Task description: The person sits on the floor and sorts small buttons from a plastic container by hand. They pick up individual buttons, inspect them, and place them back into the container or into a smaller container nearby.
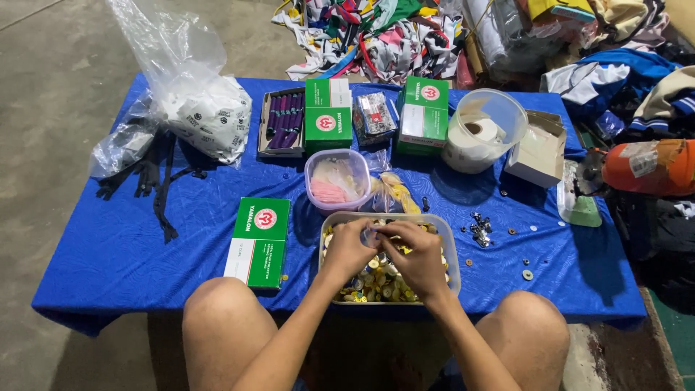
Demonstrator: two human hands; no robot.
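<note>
L hand [350, 250] + R hand [414, 255] pinch small piece [373, 235] over tub [452, 250] w/ metal bits.

Blue-covered desk [108, 253]; green boxes [258, 242] left and top centre; clear tub [452, 253] of small metal pieces at lower centre; plastic bag [203, 116] upper left.

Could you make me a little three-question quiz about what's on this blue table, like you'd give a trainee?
1. True or false: both hands, left hand and right hand, are over the clear tub of small gold pieces.
2. How many green boxes lie on the blue cloth? A two, B three, C five.
3. What stands in the round tub at the far right?

Key
1. True.
2. B: one near, two far.
3. A white roll.
</note>
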